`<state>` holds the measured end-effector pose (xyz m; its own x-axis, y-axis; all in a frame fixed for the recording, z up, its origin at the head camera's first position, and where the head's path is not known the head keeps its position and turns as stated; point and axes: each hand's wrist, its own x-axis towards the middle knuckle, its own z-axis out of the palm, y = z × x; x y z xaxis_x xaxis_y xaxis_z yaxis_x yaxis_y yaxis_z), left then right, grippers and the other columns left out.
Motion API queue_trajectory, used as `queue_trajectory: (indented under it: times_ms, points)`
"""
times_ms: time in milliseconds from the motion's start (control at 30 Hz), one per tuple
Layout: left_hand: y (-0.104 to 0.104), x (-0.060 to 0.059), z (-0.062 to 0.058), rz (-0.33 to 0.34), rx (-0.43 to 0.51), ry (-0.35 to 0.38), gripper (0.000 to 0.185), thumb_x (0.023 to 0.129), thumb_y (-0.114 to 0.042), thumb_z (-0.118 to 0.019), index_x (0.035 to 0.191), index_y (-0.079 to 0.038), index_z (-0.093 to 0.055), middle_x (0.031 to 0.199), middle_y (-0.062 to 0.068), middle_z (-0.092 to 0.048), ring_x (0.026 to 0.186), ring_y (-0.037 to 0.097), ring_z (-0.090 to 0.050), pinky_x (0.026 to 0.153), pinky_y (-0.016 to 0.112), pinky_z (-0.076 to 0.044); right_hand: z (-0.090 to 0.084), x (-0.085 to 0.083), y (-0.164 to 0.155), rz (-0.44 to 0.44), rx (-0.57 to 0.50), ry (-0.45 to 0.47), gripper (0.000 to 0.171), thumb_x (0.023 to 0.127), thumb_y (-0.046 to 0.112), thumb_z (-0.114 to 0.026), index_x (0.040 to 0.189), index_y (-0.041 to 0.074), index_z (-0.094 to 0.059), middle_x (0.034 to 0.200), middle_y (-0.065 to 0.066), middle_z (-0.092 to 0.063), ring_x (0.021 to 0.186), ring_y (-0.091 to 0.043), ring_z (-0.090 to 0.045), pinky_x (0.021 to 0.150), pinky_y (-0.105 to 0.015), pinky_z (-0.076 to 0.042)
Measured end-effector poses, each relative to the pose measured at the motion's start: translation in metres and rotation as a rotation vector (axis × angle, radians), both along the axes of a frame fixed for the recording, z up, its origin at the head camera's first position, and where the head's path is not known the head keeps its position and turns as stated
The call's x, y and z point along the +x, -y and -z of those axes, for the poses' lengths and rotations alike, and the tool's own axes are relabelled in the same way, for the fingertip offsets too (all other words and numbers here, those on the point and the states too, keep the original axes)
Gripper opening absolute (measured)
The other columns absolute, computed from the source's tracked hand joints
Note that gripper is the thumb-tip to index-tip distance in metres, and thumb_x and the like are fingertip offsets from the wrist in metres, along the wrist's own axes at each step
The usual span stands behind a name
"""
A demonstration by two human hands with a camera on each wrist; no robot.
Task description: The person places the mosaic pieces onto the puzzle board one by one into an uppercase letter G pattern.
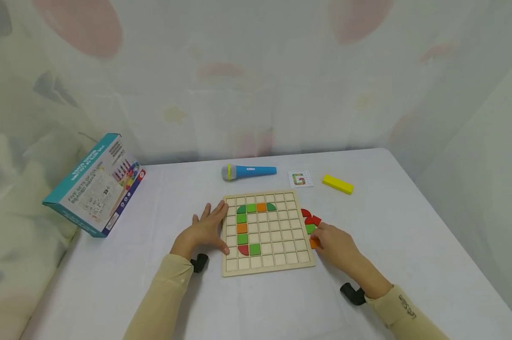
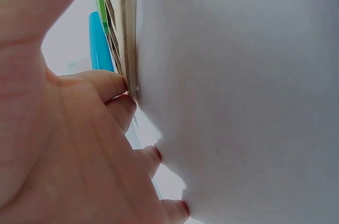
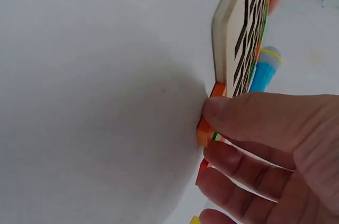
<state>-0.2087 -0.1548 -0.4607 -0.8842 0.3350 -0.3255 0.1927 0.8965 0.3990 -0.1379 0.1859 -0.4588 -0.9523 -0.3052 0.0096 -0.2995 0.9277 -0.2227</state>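
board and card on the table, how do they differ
The board is large; the card is much smaller. The board is wood-coloured, the card's background white. The left hand touches the board, while no hand touches the card. Both show a grid with a multicoloured pattern.
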Motion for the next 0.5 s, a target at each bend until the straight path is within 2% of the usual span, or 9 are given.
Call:
queue_trajectory:
  times_ms: [100,267,500]
  points:
    - [0.000,0.000,0.000,0.000,-0.005,0.003,0.137,0.036,-0.053,-0.082,0.144,-0.017,-0.006,0.150,0.000,0.003,0.134,0.037,0.010,0.095,0.069,0.002,-0.001,-0.002,0.000,0.007,0.001,0.006,0.020,0.069,0.013,-0.074,0.086,0.010,-0.064,0.078,0.002,-0.052,0.066,-0.011,-0.046,0.057,-0.021,-0.044]
    - [0.000,0.000,-0.002,0.003,-0.006,0.006,0.137,0.036,-0.053,-0.082,0.144,-0.017,-0.006,0.150,0.001,0.003,0.134,0.037,0.011,0.095,0.069,0.003,-0.007,-0.006,0.005,0.006,-0.016,-0.045,0.022,0.069,0.015,-0.074,0.087,0.011,-0.062,0.079,0.003,-0.054,0.065,-0.012,-0.046,0.055,-0.022,-0.043]
    - [0.000,-0.001,-0.001,0.003,-0.012,0.006,0.137,0.036,-0.054,-0.082,0.144,-0.017,-0.006,0.150,0.001,0.003,0.134,0.037,0.010,0.094,0.069,0.002,-0.020,-0.010,0.039,-0.091,-0.040,-0.082,0.023,0.070,0.019,-0.072,0.088,0.014,-0.060,0.081,0.007,-0.053,0.066,-0.008,-0.044,0.053,-0.019,-0.039]
